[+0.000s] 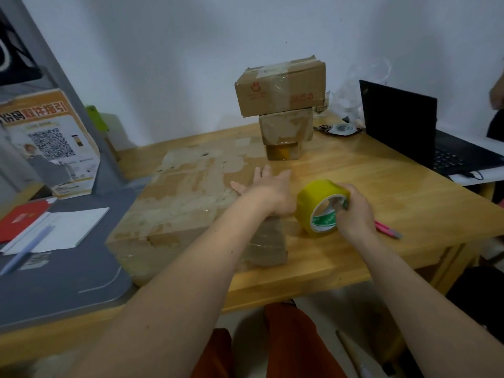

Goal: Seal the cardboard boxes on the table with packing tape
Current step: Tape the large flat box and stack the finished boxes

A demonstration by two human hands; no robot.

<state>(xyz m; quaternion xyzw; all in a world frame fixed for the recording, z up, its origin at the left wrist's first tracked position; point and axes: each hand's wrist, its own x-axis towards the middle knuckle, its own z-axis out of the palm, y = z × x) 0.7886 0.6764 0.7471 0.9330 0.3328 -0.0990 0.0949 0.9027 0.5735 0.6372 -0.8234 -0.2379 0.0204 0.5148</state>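
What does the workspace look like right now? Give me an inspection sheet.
Surface: wooden table; grey desk adjoining.
Job's things: large flat box in front; stack of three boxes behind; yellow tape roll.
Clutter: pink utility knife, keys, red booklet, notepad, pen.
Hands: left hand flat on large box; right hand grips tape roll.
Cables: one plugged into laptop.
Surroundings: white wall, QR poster.

The left hand (268, 190) reaches forward with straight, spread fingers lying flat, palm down, while the right hand (354, 211) is curled tightly, fingers hooked inward, both forearms bare and extended.
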